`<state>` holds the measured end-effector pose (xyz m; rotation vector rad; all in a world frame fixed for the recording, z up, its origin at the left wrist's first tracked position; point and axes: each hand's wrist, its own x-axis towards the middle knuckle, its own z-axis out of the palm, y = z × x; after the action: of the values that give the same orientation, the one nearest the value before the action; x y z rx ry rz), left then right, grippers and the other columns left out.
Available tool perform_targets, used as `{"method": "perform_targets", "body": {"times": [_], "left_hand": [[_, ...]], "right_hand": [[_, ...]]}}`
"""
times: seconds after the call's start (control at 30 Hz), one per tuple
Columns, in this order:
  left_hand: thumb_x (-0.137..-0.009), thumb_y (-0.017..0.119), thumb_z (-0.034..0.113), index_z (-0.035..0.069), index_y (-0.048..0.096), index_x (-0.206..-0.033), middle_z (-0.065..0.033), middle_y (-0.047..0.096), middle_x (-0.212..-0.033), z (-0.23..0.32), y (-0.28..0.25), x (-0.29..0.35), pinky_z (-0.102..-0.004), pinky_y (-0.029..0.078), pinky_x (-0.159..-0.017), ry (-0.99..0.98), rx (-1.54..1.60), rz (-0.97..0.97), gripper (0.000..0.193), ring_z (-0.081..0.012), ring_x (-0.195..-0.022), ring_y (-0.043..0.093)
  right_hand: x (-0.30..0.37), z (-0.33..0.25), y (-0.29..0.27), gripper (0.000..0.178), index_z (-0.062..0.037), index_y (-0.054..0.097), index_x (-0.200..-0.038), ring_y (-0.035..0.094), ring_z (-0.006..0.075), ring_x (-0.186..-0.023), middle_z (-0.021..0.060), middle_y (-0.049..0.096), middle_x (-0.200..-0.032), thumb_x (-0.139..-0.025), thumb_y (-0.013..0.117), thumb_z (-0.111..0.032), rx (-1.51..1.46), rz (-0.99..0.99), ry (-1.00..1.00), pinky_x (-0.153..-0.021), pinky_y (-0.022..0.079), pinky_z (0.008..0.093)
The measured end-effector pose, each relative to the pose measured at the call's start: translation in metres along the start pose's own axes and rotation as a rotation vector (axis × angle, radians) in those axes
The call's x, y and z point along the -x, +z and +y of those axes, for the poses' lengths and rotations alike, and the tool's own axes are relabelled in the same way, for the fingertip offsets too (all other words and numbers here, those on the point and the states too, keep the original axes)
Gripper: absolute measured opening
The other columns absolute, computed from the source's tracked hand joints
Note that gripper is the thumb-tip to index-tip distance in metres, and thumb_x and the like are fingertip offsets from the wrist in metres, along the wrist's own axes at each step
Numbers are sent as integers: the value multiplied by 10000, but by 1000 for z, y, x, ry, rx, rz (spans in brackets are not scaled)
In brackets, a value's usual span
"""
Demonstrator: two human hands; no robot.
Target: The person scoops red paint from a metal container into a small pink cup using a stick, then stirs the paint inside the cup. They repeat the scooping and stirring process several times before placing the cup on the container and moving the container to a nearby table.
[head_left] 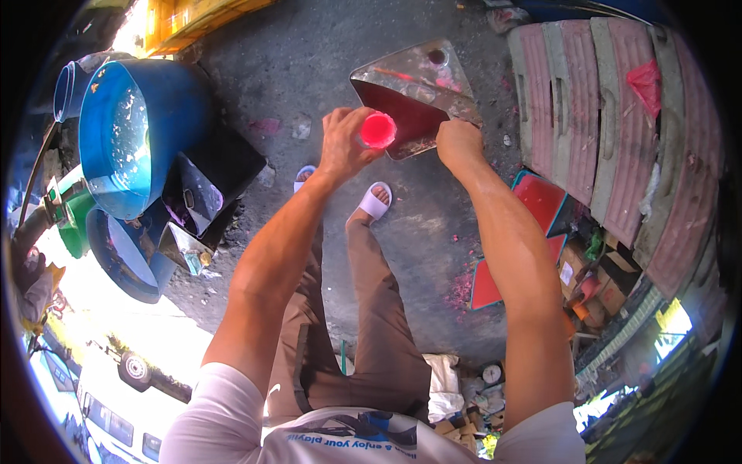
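My left hand (344,143) is wrapped round a small cup-like container (378,130) with a bright pink round opening turned up toward me. Just right of it, a square metal can (410,116) is tilted, its dull panel stained pink and pierced by a round hole near the far corner. The can's dark red face turns toward me. My right hand (461,145) is closed on the can's near right edge; its fingertips are mostly hidden. Cup and can appear very close, and I cannot tell whether they touch.
A large blue barrel (166,100) stands at left, with a black square can (212,178) beside it. Ribbed pink and grey slabs (576,116) lie at right. Red panels (541,201) and cardboard boxes (607,286) sit below them. My sandalled feet rest on the stained concrete floor (309,62).
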<state>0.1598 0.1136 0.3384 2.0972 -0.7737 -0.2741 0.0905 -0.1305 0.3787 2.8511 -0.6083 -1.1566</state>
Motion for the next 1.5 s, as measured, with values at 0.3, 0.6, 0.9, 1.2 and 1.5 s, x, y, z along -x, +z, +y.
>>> {"method": "perform_targets", "body": {"times": [0.3,0.6,0.9,1.2,1.5], "left_hand": [[-614,961,188,130,699,-1295,-49,725,-1281,-2,1,1,-469,411,-1085,-21,14,-18,733,-314,-1221,596],[-606,963,199,130,703,-1302,-63,732,-1267,-1,-2,2,-477,418,-1078,-26,27,-21,747,-320,-1222,599],[-574,960,164,118,706,-1296,-67,744,-1239,0,1,1,-476,427,-1074,-23,13,1,767,-322,-1212,609],[-557,983,193,129,699,-1281,-47,735,-1247,-3,1,-1,-469,406,-1082,1,8,0,780,-311,-1209,596],[-610,955,193,122,704,-1296,-57,735,-1247,-1,0,-2,-467,431,-1057,4,-6,-7,735,-321,-1194,617]], "right_hand": [[11,-28,-30,301,-6,815,-1133,772,370,-1103,235,774,-1190,-986,595,-149,-135,-130,-120,-934,618,478],[24,-22,-56,246,104,773,-891,789,342,-695,249,755,-737,-887,573,-40,-375,-556,-86,-667,622,443],[24,-32,-12,185,153,722,-870,753,329,-594,230,720,-696,-872,603,12,-594,-339,90,-562,598,470],[46,-72,61,275,86,729,-1090,748,501,-1019,348,752,-1032,-856,702,-57,-778,109,256,-890,609,528],[12,-3,6,320,52,687,-1251,721,479,-1167,320,738,-1219,-969,650,-95,-366,-7,135,-978,598,532]]}}
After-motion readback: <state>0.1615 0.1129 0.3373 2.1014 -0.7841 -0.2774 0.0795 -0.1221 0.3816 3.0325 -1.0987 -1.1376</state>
